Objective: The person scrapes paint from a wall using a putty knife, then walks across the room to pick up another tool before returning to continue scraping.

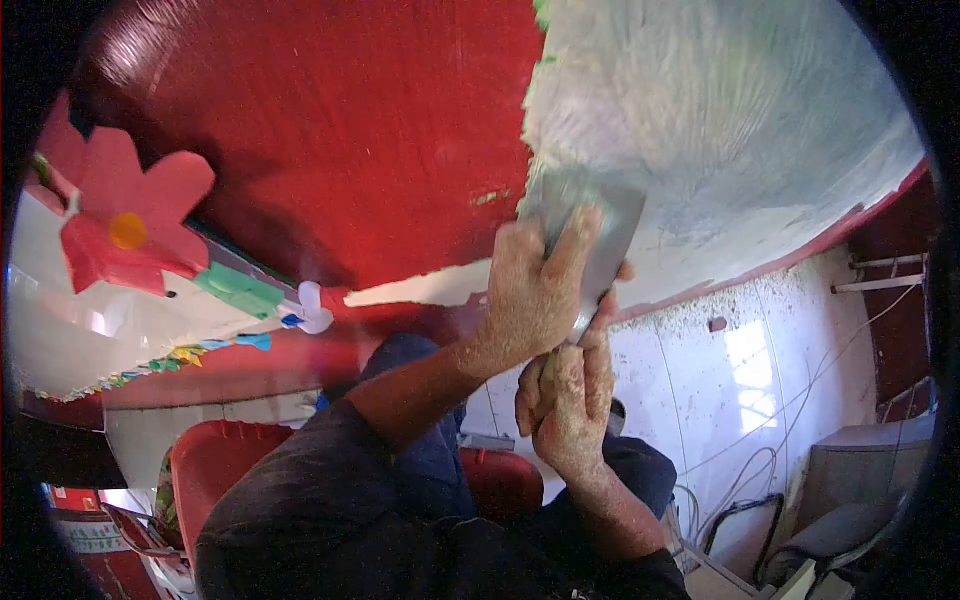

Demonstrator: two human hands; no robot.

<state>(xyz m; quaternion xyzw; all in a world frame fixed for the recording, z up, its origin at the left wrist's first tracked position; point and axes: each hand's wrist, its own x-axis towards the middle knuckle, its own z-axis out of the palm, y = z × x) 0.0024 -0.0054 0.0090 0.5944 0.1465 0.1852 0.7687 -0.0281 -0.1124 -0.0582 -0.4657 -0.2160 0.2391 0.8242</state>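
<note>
A metal scraper (622,225) with a broad flat blade lies against the wall, at the border between the red paint (400,130) and the pale scraped surface (700,110). My left hand (540,290) presses on the blade with its fingers extended over it. Below it, my right hand (572,395) is wrapped round the lower end of the scraper, its handle mostly hidden by the fingers. Dust and paint flakes coat both hands.
A large pink paper flower (125,225) and small decorations are at the left. Red plastic chairs (225,460) stand below. Paint flakes and a cable (770,460) lie on the white tiled floor (650,370). Grey furniture (860,470) is at the lower right.
</note>
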